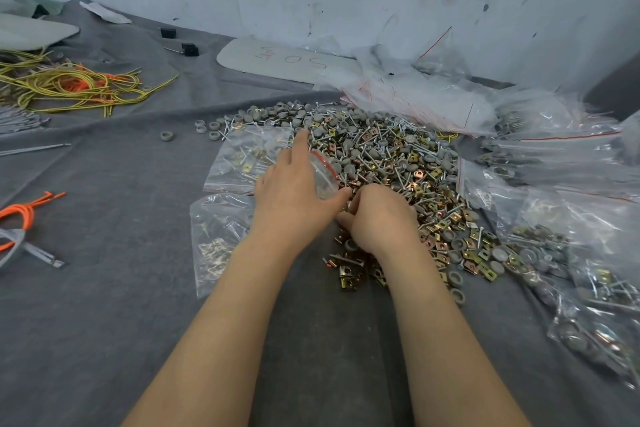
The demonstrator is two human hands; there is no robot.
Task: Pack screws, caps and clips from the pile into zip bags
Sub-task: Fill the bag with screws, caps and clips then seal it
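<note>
Cords [69,87], yellow and orange in a tangle, lie on the grey-covered table [104,322] far to the left of the pile [398,152]. A loose orange cord [24,215] lies closer to the person, also well left of the pile. Two filled bags [242,156] lie flat just beside the pile's left edge, one beyond the other, each showing screws and clips through the plastic.

The left grip [294,194] hangs over the pile's left edge, forefinger stretched forward, thumb curled round a small clear zip bag [323,177] with a red strip at its mouth. The bag stands up out of the hand, above the pile's near left part.

The right grip [377,218] rests knuckles-up on the pile's near edge, fingers tucked under into the screws, grey caps and brass clips; whether it has hold of anything I cannot tell.

Packed bags [571,288] crowd the pile's right side, and empty bags [415,90] are heaped beyond it.
</note>
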